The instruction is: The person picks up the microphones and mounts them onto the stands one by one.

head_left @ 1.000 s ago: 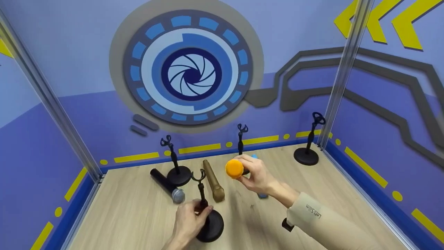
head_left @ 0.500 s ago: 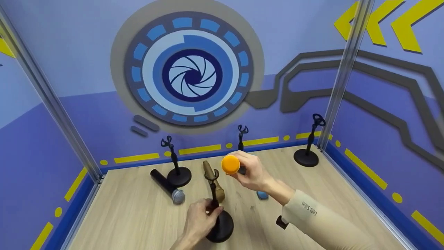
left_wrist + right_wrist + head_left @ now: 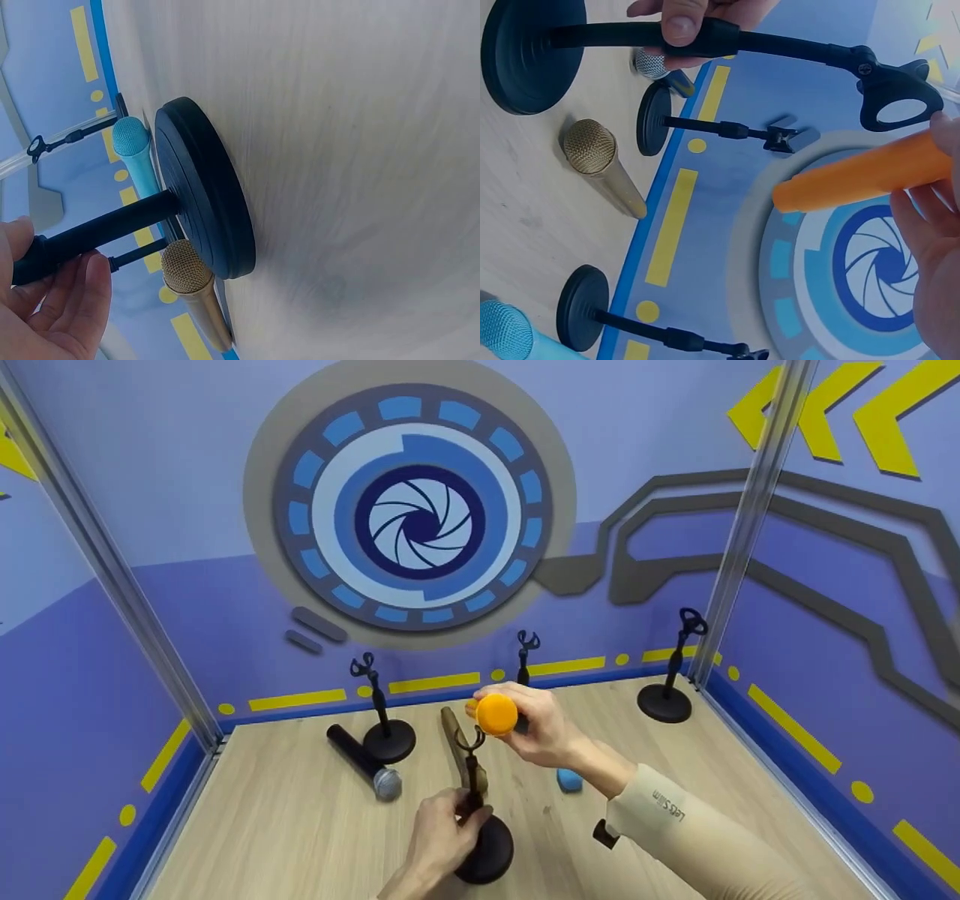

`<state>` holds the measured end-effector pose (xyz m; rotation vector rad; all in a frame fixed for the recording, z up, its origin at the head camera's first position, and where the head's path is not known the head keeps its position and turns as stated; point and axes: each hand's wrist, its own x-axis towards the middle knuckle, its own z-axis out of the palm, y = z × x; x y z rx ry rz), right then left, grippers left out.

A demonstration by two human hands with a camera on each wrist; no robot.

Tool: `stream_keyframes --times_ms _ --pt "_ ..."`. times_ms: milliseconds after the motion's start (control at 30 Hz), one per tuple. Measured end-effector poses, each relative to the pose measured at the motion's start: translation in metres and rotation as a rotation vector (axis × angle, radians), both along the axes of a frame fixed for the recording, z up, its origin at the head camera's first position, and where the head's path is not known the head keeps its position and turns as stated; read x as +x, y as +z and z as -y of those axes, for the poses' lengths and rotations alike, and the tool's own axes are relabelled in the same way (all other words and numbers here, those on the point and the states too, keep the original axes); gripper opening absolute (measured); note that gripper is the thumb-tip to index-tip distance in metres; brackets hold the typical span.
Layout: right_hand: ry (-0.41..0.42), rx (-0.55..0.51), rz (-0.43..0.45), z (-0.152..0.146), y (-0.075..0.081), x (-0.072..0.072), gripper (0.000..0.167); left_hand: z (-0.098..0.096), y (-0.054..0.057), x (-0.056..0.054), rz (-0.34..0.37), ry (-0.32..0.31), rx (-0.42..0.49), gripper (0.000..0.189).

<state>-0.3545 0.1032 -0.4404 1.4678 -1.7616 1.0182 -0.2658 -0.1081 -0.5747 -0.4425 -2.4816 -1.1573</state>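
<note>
My left hand point(image 3: 442, 832) grips the pole of a black microphone stand point(image 3: 487, 851), just above its round base. The stand is upright, its open clip point(image 3: 889, 97) at the top. My right hand point(image 3: 544, 727) holds an orange microphone point(image 3: 496, 714) by its body, one rounded end facing the head camera. In the right wrist view the orange handle point(image 3: 862, 176) lies close beside the clip; whether they touch I cannot tell. The microphone's other end is out of that view. Behind the held stand lies a gold microphone point(image 3: 187, 274), partly covered in the head view.
A black microphone point(image 3: 364, 761) with a silver head lies by the back left stand point(image 3: 388, 741). A blue microphone point(image 3: 569, 780) is mostly behind my right arm, near the back middle stand point(image 3: 523, 656). Another stand point(image 3: 664, 703) occupies the back right corner. Walls enclose the table.
My left hand has moved the stand to the right, toward the orange microphone. My right hand has shifted slightly left and up, bringing the microphone near the clip.
</note>
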Motion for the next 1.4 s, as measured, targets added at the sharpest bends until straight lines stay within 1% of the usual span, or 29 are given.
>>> stream_keyframes --times_ms 100,267,500,567,667,767,933,1033,1100,1167,1300,1400 --pt "-0.006 0.019 0.01 0.0 0.002 0.002 0.044 -0.001 -0.001 0.0 0.002 0.003 0.001 0.009" --pt "-0.002 0.043 0.044 0.001 0.003 0.005 0.041 -0.001 -0.001 0.0 -0.005 0.001 0.003 0.01" --pt "0.043 0.049 0.015 0.007 0.006 0.004 0.031 0.001 -0.001 0.001 0.001 -0.006 0.006 0.01" --pt "0.026 0.06 0.012 0.008 0.006 0.004 0.031 0.001 -0.002 0.002 -0.007 -0.003 0.004 0.01" --pt "-0.015 0.084 0.022 0.01 0.006 0.007 0.038 0.0 -0.003 0.002 -0.04 0.001 0.003 0.011" --pt "-0.045 0.111 0.042 0.013 0.007 0.009 0.046 -0.002 -0.004 0.002 -0.057 0.011 0.007 0.011" --pt "-0.053 0.111 0.048 0.018 0.003 0.01 0.041 -0.004 -0.004 0.001 -0.059 0.02 0.01 0.01" --pt "-0.04 0.102 0.061 0.02 -0.002 0.008 0.04 -0.004 -0.004 0.001 -0.075 0.022 0.007 0.011" --pt "-0.028 0.106 0.067 0.02 -0.004 0.008 0.044 -0.004 -0.004 0.001 -0.09 0.023 0.003 0.012" --pt "-0.02 0.116 0.074 0.019 -0.005 0.008 0.052 -0.003 -0.004 0.001 -0.098 0.024 0.001 0.014" --pt "-0.025 0.145 0.067 0.017 -0.006 0.007 0.07 -0.002 -0.003 0.002 -0.086 0.018 0.006 0.015" --pt "-0.027 0.16 0.067 0.017 -0.006 0.007 0.071 -0.002 -0.003 0.002 -0.083 0.016 0.011 0.014"
